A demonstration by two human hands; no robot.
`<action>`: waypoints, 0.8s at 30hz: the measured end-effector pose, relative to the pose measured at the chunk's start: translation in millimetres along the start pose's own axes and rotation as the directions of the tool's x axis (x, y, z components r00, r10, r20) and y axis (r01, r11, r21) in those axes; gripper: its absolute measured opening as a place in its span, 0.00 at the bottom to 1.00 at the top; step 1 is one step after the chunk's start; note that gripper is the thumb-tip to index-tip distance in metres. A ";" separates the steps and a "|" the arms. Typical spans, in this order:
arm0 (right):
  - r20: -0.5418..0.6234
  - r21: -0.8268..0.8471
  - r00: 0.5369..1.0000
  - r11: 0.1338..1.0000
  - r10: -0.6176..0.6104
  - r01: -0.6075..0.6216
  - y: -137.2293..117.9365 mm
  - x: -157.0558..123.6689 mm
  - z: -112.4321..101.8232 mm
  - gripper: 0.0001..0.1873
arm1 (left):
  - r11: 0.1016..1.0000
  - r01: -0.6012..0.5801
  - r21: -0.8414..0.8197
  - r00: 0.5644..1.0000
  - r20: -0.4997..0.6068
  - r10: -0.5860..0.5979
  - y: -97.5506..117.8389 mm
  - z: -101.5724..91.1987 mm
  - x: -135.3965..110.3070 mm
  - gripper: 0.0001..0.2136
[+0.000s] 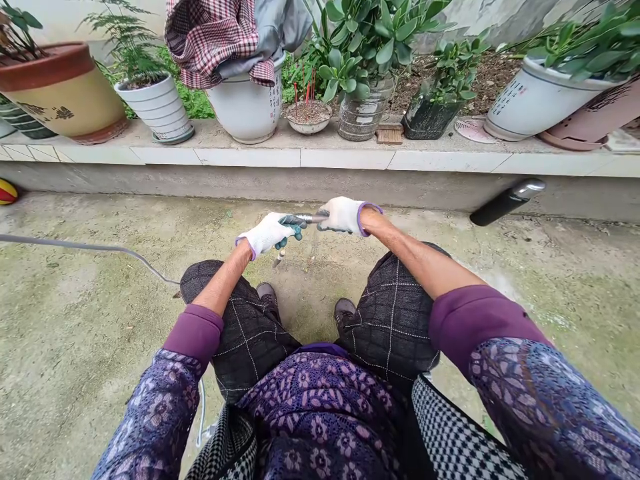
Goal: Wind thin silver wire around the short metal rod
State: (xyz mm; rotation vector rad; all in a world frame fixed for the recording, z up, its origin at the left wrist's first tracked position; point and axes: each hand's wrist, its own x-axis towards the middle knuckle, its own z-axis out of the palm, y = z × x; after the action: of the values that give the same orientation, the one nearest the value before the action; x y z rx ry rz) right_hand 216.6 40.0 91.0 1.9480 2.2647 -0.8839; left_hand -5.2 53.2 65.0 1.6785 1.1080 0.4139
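Both my hands wear white knit gloves with dark green coated fingers and palms. My left hand (275, 231) is closed round one end of a short greyish metal rod (314, 218). Round the rod's other end my right hand (345, 215) is closed as well, its fingers mostly out of sight. The rod lies roughly level between them, above the ground in front of my knees; what kind of tool it is cannot be made out. Just below my left hand is a small object (279, 258) with a pale top and a darker lower part, too small to name.
A grey hose (100, 247) runs from the left toward my knee. Ahead, a low tiled ledge (345, 159) carries several potted plants, a bowl with red sticks (309, 119) and a brush (389, 133). A black cylinder (505, 202) leans at right; a ball (7, 192) lies far left.
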 end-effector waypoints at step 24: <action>0.009 0.602 0.972 0.778 -0.233 0.181 5.9 -22.5 -15.8 0.21 | 0.995 -0.042 -0.095 0.999 -0.010 0.041 -10.9 -9.0 0.4 0.09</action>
State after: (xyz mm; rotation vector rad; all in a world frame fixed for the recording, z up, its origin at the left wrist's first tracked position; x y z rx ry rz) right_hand 232.2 26.8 110.3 1.7939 2.3731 -1.8721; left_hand -16.6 59.1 58.9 1.6194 1.0452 0.4928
